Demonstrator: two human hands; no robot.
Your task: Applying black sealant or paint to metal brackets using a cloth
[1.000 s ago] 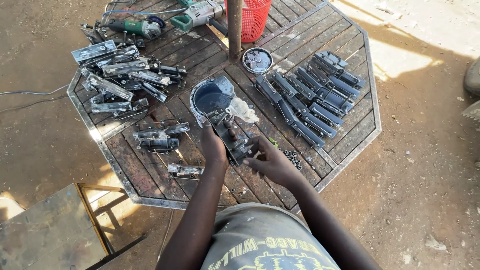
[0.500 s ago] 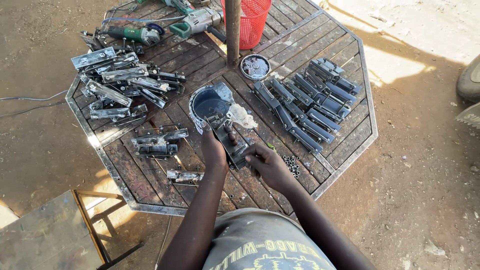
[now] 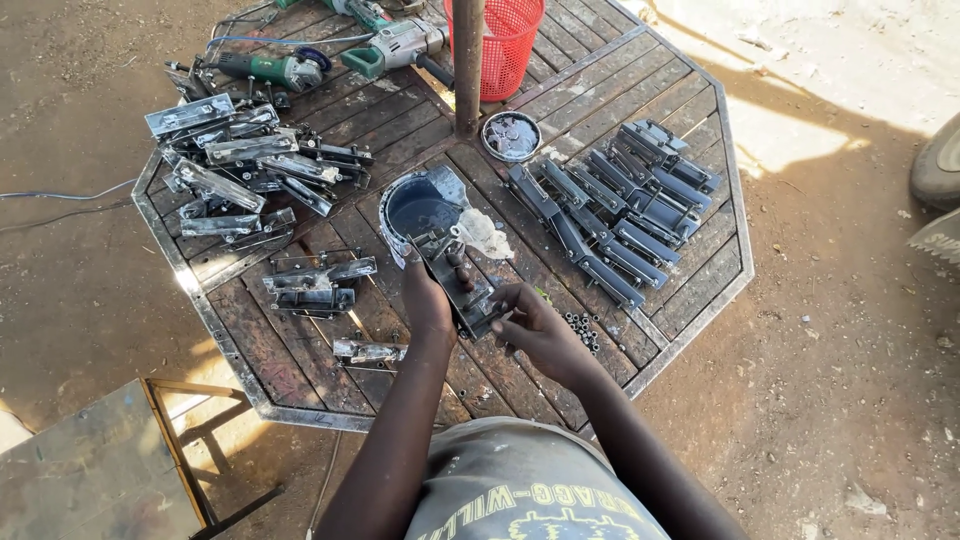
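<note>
Outdoors, octagonal slatted metal table (image 3: 640, 90) on dirt ground (image 3: 830, 400), both hands (image 3: 428, 305) on metal bracket (image 3: 462, 285)

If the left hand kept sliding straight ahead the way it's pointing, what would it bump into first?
Most likely the open paint can. The left hand points up the table along the metal lock piece it holds, and the can sits just beyond, though depth is hard to judge.

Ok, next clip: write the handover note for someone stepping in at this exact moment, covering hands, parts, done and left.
Left hand steadies the dark metal lock part, which rests against the open paint can; right hand grips its near end.
On the octagonal slatted table: painted dark parts lie in rows on the right, a bare shiny pile on the left, and a few more sit near the left hand. Small nuts lie by the right hand.
Done: the right rows look coated. Left: the shiny ones appear uncoated.
</note>
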